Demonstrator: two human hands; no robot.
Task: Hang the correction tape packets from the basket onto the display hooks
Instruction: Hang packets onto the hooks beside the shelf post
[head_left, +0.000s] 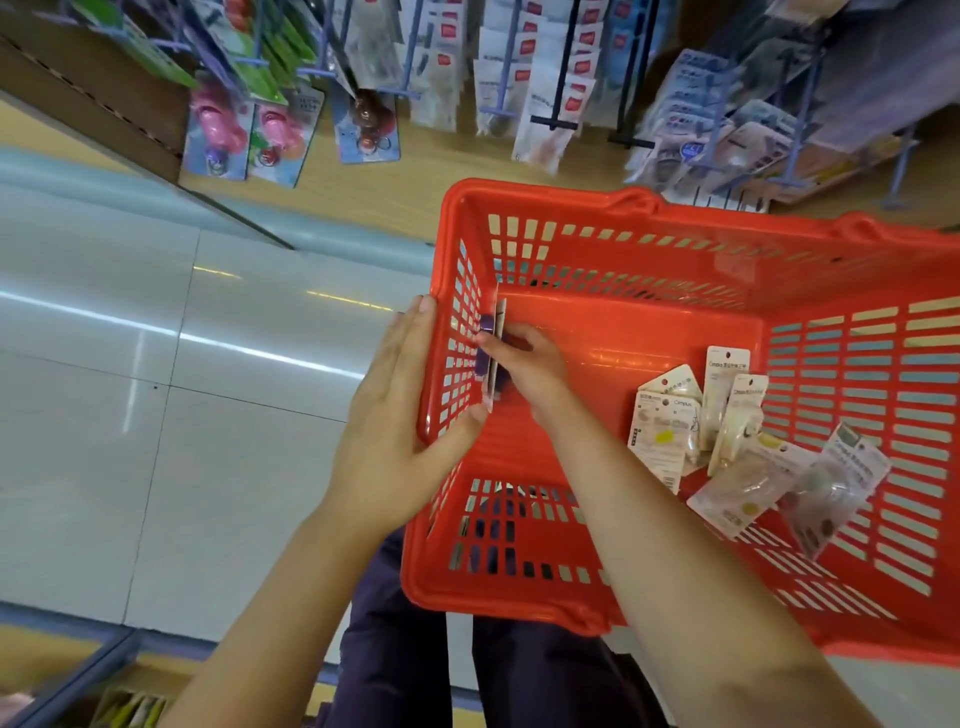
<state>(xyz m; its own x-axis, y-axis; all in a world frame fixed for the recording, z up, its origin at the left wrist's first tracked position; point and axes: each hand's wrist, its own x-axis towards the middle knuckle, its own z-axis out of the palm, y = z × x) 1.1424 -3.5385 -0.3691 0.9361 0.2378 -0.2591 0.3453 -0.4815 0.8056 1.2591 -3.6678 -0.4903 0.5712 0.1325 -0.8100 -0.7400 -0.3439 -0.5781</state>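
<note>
A red plastic basket (623, 218) sits in front of me below the display. My right hand (524, 358) is inside it and pinches a purple correction tape packet (489, 353) standing on edge against the basket's left wall. My left hand (400, 415) lies flat with straight fingers against the outside of that wall, its thumb hooked over the rim. Several more pale correction tape packets (727, 436) lie in a loose pile at the basket's right side. Display hooks (556, 104) loaded with hanging packets run along the top of the view.
Blue hooks at the upper left carry colourful carded items (234, 135). More packets hang at the upper right (727, 119). A pale tiled floor (182, 364) spreads to the left. My dark trouser legs (395, 649) show below the basket.
</note>
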